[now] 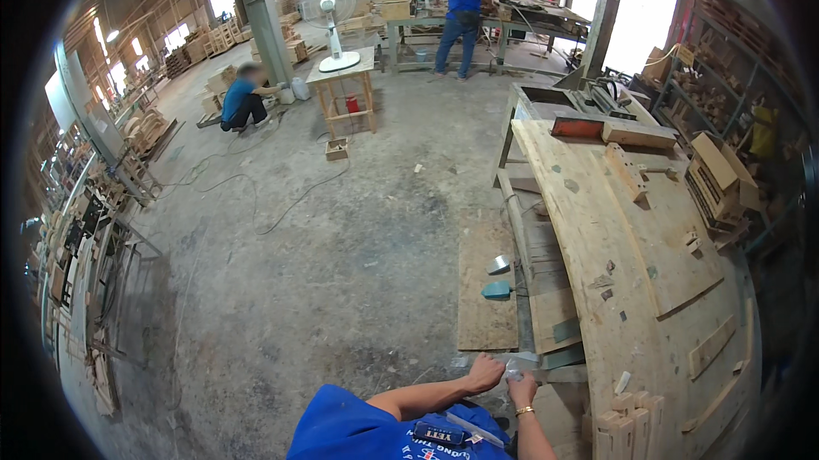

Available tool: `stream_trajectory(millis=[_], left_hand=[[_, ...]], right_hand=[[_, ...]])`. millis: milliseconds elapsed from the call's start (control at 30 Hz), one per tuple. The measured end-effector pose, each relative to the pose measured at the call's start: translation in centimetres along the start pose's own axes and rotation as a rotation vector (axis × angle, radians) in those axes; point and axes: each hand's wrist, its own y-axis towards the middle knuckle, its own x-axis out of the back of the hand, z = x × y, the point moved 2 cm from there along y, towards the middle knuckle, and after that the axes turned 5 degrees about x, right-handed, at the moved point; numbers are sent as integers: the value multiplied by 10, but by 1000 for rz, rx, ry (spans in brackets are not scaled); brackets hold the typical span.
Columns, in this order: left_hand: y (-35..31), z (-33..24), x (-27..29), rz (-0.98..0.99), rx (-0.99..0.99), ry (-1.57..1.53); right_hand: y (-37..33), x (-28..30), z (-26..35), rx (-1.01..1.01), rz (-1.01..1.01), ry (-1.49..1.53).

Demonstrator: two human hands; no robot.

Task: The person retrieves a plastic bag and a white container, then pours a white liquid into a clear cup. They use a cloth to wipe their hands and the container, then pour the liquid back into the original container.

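Note:
Low in front of my body, both hands are close together beside the workbench (614,289). My right hand (522,390), with a gold-coloured band at its wrist, is closed on a small, shiny, whitish translucent piece (513,369) that looks like plastic. Just left of it, my left hand (485,374) has its fingers curled in; whatever they grip is hidden. On the near end of the bench, to the right of my hands, stand several light wooden blocks (627,426) and a small white piece (623,382).
A wooden board (486,306) lies on the floor ahead, with a teal object (496,290) on it. Farther off are a white fan (339,59) on a wooden stand, a small box (337,149), a trailing cable, a crouching person (242,101) and a standing person (461,12).

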Motion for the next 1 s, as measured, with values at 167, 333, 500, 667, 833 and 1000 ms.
stream_trajectory(millis=[167, 333, 500, 667, 833, 1000], left_hand=[[-3, 2, -6, 124, 5, -80], [2, 10, -11, 149, 142, -159], [12, 4, 12, 120, 144, -146], [19, -17, -6, 249, 15, -176], [11, -52, -20, 383, -72, -217], [-11, -78, -30, 509, -186, -253]], right_hand=[[-4, 4, -7, 182, 97, -240], [-11, 15, -10, 444, 48, -260], [-17, 52, 13, 437, -93, -216], [-58, 67, 36, 596, -319, -10], [-78, 47, -2, 298, 37, -127], [-73, -4, -85, -77, 103, 417]])
